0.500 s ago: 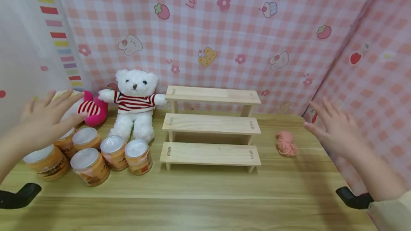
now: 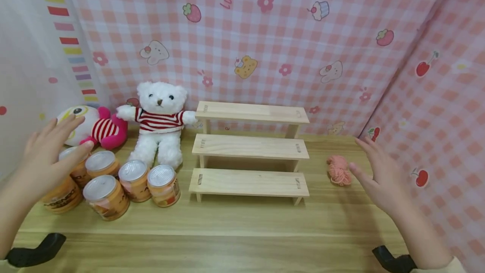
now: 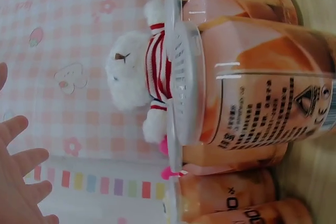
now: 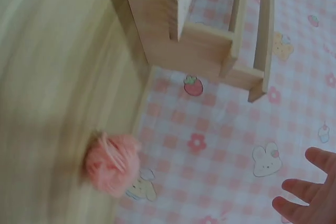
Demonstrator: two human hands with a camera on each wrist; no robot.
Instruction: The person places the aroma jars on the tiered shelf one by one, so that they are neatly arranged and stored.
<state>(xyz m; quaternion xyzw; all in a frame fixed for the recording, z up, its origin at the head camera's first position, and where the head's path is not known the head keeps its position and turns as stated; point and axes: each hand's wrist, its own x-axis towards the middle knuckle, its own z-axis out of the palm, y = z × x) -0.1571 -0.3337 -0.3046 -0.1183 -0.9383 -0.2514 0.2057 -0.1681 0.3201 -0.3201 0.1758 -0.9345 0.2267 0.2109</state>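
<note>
My left hand (image 2: 47, 159) hovers with spread fingers over the left end of a group of orange jars (image 2: 106, 199) with silvery lids, holding nothing. In the left wrist view its fingers (image 3: 29, 158) show apart from the nearest jar (image 3: 262, 82). On the other side, my right hand (image 2: 386, 180) is held in the air, fingers spread, just right of a small pink yarn bundle (image 2: 338, 170). The right wrist view shows that yarn (image 4: 113, 163) on the table, well away from the fingers (image 4: 302, 187).
A three-step wooden shelf (image 2: 250, 182) stands mid-table with bare steps. Left of it sit a white teddy bear (image 2: 159, 121) in a striped sweater and a pink-and-white plush toy (image 2: 110, 132). Pink checked cloth (image 2: 227, 33) hangs behind and at the right.
Both hands have come lower and nearer to me. The right hand has also shifted left toward the yarn. More of the plush toy shows past the left hand.
</note>
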